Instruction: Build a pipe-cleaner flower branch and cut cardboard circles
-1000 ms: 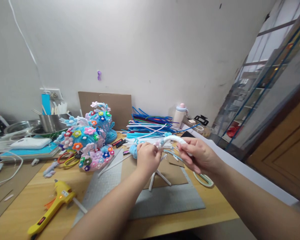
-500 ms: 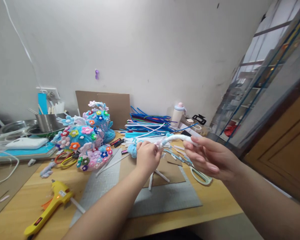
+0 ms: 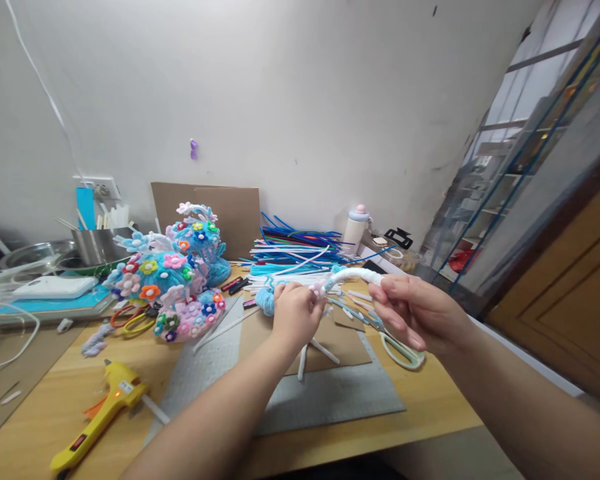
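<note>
A thick white fuzzy pipe-cleaner stem (image 3: pixel 355 273) arches between my two hands over the table. My left hand (image 3: pixel 296 312) is closed round its near end, where small pink and blue fuzzy pieces show; the fingers hide much of that part. With thumb and fingertips my right hand (image 3: pixel 410 303) pinches the far end of the stem. Just left of my left hand is a light blue fuzzy ball (image 3: pixel 265 301). Below, white pipe-cleaner pieces (image 3: pixel 303 362) stick out over a cardboard piece (image 3: pixel 347 357). Pale green scissors (image 3: pixel 404 352) lie beneath my right hand.
Flower-covered blue fuzzy ornaments (image 3: pixel 165 280) stand at left, behind a yellow glue gun (image 3: pixel 117 393). Bundled blue and white pipe cleaners (image 3: pixel 300 247) lie at the back, near a white bottle (image 3: pixel 356 227). Red-and-yellow-handled scissors (image 3: pixel 135 323) sit by the ornaments. A grey cutting mat (image 3: pixel 330 407) covers the front.
My right hand has shifted slightly, its fingers drawn closer together on the end of the white stem. My left hand holds nearly the same place.
</note>
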The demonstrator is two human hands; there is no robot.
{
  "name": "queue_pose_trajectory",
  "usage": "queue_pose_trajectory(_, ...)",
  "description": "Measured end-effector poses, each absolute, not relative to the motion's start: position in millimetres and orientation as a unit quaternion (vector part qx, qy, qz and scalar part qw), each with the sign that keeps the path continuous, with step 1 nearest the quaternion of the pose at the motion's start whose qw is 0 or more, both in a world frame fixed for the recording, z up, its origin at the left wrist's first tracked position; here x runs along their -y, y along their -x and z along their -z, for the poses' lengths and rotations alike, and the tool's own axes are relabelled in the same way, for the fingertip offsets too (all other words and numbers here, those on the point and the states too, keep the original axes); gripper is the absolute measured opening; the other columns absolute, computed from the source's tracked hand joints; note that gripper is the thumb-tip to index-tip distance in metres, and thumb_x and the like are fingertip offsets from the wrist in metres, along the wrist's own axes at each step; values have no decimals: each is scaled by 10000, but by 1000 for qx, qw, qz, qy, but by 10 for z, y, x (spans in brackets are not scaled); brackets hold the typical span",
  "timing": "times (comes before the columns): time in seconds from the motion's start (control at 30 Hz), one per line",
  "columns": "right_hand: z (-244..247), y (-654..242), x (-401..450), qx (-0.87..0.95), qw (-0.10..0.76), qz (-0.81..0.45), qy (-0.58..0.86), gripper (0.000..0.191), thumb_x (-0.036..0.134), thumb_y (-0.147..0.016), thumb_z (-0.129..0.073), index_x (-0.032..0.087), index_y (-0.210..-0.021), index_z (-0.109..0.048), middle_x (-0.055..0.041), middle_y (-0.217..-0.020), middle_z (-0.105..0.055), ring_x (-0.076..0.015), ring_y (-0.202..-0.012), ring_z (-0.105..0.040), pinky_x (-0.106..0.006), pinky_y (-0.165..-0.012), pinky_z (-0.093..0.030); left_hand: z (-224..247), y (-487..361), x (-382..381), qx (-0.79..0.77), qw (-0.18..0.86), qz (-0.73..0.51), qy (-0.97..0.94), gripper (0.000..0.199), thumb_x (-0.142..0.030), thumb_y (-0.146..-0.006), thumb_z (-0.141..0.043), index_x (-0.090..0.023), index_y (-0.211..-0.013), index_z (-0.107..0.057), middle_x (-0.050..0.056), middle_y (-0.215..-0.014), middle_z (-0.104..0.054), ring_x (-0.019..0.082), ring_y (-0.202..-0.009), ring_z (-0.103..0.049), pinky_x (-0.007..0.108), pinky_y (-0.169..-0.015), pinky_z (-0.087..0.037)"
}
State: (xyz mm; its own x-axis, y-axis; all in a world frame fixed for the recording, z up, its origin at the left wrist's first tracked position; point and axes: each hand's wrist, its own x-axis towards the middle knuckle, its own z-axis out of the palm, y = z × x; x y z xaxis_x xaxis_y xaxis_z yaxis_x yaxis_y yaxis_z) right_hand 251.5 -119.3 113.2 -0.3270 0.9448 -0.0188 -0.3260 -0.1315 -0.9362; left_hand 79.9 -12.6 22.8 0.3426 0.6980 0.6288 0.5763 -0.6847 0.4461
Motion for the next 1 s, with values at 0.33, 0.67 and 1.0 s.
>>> queue_pose_trajectory(0.33,-736,-2572,1079,482,513,-573,421,556,743,-794,-373,207,-656,-426,40,-488,-527,-82,-284,-426,-192,-295,-307,-293,-748,155,-420,116,-414,-800,219,-374,-780,-663,-202,-646,-633,-1,-728,-660,204,-839,-572,380,-843,-264)
queue_pose_trajectory(0.67,348,-2372,691,494,534,-368,579,179,260,-560,-667,184,-709,-602,7,-681,-596,-130,-575,-511,-279,-564,-419,-285,-702,124,-413,194,-406,-792,54,-263,-740,-688,-210,-734,-679,14,-787,-688,229,-871,-592,402,-873,-303)
queue_pose_trajectory(1.0,36,-2400,586,489,660,-206,532,170,290,-753,-528,205,-901,-521,-38,-876,-566,-198,-838,-552,-367,-795,-440,-345,-694,-204,-293,335,-356,-822,119,-256,-767,-640,-192,-789,-738,14,-801,-724,199,-809,-647,295,-780,-457)
